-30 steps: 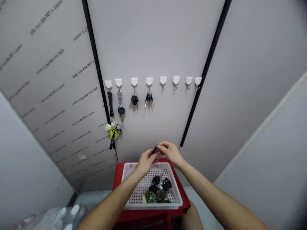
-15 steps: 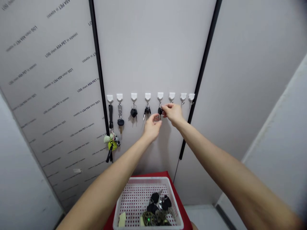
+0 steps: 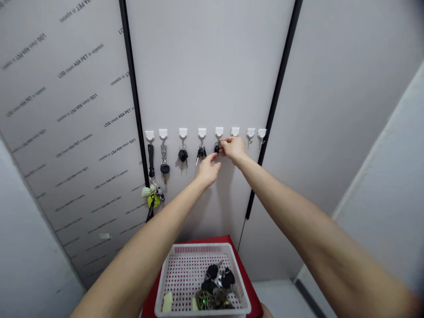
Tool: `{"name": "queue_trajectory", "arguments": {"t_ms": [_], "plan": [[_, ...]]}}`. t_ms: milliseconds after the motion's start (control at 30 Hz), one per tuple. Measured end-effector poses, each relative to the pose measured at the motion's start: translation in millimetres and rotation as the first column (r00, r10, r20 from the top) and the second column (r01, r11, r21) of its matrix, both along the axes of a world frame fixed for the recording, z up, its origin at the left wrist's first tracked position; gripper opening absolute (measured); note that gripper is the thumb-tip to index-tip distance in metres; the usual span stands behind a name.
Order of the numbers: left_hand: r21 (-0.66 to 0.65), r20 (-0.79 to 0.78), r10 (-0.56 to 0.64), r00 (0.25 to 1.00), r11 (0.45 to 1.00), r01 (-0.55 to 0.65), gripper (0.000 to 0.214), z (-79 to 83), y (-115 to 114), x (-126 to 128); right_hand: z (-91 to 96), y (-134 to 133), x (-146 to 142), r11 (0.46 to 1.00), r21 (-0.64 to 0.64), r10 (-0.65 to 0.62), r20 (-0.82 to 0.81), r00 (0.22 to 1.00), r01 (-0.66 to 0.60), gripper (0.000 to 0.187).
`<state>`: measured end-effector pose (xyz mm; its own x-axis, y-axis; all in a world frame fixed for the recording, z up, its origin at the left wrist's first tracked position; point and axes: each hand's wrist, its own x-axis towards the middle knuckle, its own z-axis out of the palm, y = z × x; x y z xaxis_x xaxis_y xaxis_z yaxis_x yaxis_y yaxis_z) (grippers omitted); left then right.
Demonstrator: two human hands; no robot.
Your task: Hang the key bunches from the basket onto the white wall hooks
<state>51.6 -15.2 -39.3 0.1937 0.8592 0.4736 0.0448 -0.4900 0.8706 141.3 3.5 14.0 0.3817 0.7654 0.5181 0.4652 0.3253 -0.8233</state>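
A black-fob key [image 3: 217, 147] hangs from the fifth white wall hook [image 3: 219, 132] in a row of adhesive hooks. My right hand [image 3: 233, 149] pinches that fob with its fingertips, from the right side. Just below the key is my left hand [image 3: 208, 172], its fingers close to the key but with nothing visible in them. The fob is partly covered by my right fingers. Further left, other keys and keychains [image 3: 183, 155] hang from the hooks, and the three hooks on the right carry nothing.
Below my arms, a white perforated plastic basket [image 3: 172, 265] on a red surface [image 3: 151, 291] holds a heap of keys and fobs [image 3: 212, 282] and yellow notes [image 3: 167, 301]. Printed grey wall panels with black vertical strips [image 3: 278, 101] stand on both sides.
Both hands have risen from above the basket to the hook row. The small black key held between them now hangs on the fifth hook, with my right fingers still on it.
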Motion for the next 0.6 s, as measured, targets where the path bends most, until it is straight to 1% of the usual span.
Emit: {"name": "queue_trajectory", "arguments": {"t_ms": [67, 100, 133, 167, 200, 233, 267, 300, 367, 400, 433, 467, 500, 533, 600], "plan": [[0.006, -0.017, -0.013, 1.000, 1.000, 0.013, 0.038, -4.5, -4, -2, -5.8, 0, 4, 0.999, 0.018, -0.041, 0.091, 0.995, 0.040, 0.013], [0.006, -0.033, -0.013, 0.999, 1.000, 0.013, 0.037, -11.1, -7, -5, -12.3, -2, 7, 0.998, 0.029, -0.068, 0.155, 0.986, 0.064, 0.017], [0.002, -0.054, -0.013, 0.998, 1.000, 0.013, 0.035, -21.4, -10, -8, -21.9, -6, 10, 0.997, 0.028, -0.076, 0.243, 0.967, 0.072, 0.021], [-0.009, -0.083, -0.019, 0.996, 1.000, 0.018, 0.034, -35.7, -14, -12, -35.0, -11, 12, 0.998, 0.006, -0.054, 0.343, 0.938, 0.056, 0.026], [-0.028, -0.121, -0.030, 0.992, 0.999, 0.027, 0.032, -53.7, -18, -17, -51.3, -19, 14, 0.999, -0.041, 0.000, 0.439, 0.899, 0.020, 0.029], [-0.056, -0.166, -0.052, 0.985, 0.997, 0.043, 0.030, -74.9, -23, -22, -70.4, -28, 15, 0.993, -0.112, 0.088, 0.517, 0.851, -0.035, 0.031], [-0.093, -0.221, -0.086, 0.971, 0.993, 0.067, 0.028, -98.2, -29, -27, -91.7, -40, 15, 0.974, -0.202, 0.199, 0.569, 0.798, -0.099, 0.030], [-0.138, -0.281, -0.123, 0.952, 0.987, 0.086, 0.027, -122.5, -36, -31, -114.2, -53, 15, 0.941, -0.296, 0.314, 0.590, 0.744, -0.163, 0.027], [-0.234, -0.416, -0.227, 0.880, 0.963, 0.137, 0.026, -168.3, -53, -40, -158.8, -81, 13, 0.844, -0.465, 0.517, 0.573, 0.636, -0.267, 0.018], [-0.272, -0.479, -0.267, 0.836, 0.951, 0.148, 0.026, -187.6, -62, -44, -179.1, -93, 12, 0.788, -0.539, 0.599, 0.556, 0.577, -0.299, 0.014], [-0.301, -0.547, -0.298, 0.782, 0.942, 0.148, 0.025, -203.4, -70, -47, -197.2, -104, 12, 0.743, -0.591, 0.654, 0.542, 0.528, -0.313, 0.013], [-0.297, -0.612, -0.296, 0.733, 0.945, 0.134, 0.025, -215.6, -77, -49, -212.7, -113, 12, 0.718, -0.627, 0.683, 0.552, 0.478, -0.302, 0.014], [-0.274, -0.664, -0.276, 0.695, 0.955, 0.117, 0.026, -224.1, -84, -50, -225.2, -119, 12, 0.712, -0.649, 0.693, 0.587, 0.419, -0.269, 0.016], [-0.236, -0.704, -0.241, 0.669, 0.967, 0.100, 0.028, -229.5, -88, -51, -235.0, -124, 12, 0.723, -0.654, 0.685, 0.637, 0.353, -0.224, 0.018], [-0.160, -0.735, -0.171, 0.656, 0.984, 0.077, 0.033, -233.7, -94, -52, -247.1, -127, 12, 0.765, -0.630, 0.643, 0.735, 0.214, -0.135, 0.020]]}}
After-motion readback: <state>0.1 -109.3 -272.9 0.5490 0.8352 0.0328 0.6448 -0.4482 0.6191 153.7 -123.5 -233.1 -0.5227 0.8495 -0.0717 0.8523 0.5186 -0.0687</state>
